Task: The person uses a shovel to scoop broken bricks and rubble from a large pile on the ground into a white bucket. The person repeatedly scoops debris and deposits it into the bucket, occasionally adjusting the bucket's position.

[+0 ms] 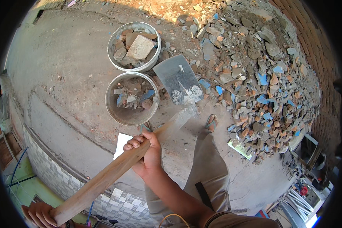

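Note:
Both of my hands grip a shovel (pixel 114 167) by its long wooden handle, which slants from the lower left up to the middle. My left hand (pixel 38 214) is closed around the handle's end at the lower left edge. Farther up, near the middle of the handle, my right hand (pixel 146 152) has its fingers wrapped round the wood. The grey metal blade (pixel 176 78) carries no rubble and lies between the buckets and the rubble pile (pixel 254 79). Just left of the blade, a round bucket (pixel 121 117) holds some rubble at its bottom.
Behind the near bucket stands a second bucket (pixel 114 62) filled with broken chunks. A brick wall (pixel 326 87) rises along the right side. Metal scraps and pipes (pixel 300 203) lie at the lower right. A tiled low wall (pixel 57 163) runs along the lower left.

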Demonstrator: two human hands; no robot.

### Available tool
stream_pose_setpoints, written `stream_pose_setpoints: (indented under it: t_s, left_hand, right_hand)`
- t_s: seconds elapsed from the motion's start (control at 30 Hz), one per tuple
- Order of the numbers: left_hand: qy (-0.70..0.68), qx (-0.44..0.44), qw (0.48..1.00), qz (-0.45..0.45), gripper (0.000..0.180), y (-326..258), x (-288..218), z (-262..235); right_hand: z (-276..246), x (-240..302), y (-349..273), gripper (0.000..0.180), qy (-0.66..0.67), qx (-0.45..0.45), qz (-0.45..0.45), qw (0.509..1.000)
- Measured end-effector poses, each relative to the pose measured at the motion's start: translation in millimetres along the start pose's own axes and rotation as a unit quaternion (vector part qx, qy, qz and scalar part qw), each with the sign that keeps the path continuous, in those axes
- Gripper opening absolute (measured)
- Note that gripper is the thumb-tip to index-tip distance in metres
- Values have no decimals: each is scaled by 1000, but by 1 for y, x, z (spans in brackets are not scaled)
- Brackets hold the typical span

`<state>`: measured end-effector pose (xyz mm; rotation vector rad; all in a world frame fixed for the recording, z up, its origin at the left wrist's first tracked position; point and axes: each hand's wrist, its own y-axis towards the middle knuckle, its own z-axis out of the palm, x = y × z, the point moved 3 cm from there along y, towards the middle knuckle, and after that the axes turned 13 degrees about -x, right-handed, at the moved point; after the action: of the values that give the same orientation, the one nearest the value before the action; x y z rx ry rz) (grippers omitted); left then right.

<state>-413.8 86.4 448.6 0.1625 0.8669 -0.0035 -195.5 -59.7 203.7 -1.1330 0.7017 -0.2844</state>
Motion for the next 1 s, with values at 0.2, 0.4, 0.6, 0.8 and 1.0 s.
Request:
stream_pose_setpoints:
  t_s: [0.2, 0.4, 0.6, 0.8, 1.0]
  left_hand:
    - [82, 86, 965, -232, 28, -41, 170, 109]
    - [230, 263, 804, -481, 24, -180, 368, 159]
    - [355, 207, 718, -561, 17, -274, 519, 142]
    - [292, 203, 771, -528, 16, -260, 615, 231]
    - [204, 258, 841, -429, 19, -250, 641, 360]
  right_hand:
    - [-44, 125, 41, 17, 83, 42, -73, 993]
    - [-213, 208, 125, 18, 297, -120, 28, 947]
    - [-302, 254, 197, 15, 248, -196, -17, 948]
    - [-190, 383, 248, 13, 412, -104, 62, 903]
    - [-34, 490, 249, 13, 295, -9, 12, 955]
